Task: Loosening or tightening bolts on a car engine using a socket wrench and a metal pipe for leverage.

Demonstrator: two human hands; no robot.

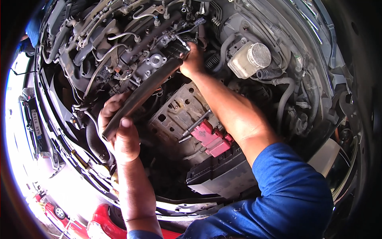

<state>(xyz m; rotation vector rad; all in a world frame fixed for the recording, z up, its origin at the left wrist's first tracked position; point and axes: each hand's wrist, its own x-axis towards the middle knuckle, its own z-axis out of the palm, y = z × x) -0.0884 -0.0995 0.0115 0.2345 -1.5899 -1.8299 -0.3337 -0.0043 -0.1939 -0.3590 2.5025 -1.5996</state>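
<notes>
A long dark pipe slants across the engine bay. Its lower end lies in my left hand, with the fingers curled around it and the thumb on top. My right hand is closed at the pipe's upper end, by the engine. A thin shiny metal bar, apparently a socket extension, runs into the fingers of that hand. How the pipe and bar meet is hidden by the fingers. Just left of my right hand is a round metal flange on the engine.
Below my right forearm lie a ratchet-like metal bar and a red plastic cover beside a black box. A bare metal tray sits mid-bay. To the right stands a fluid reservoir, with hoses around it.
</notes>
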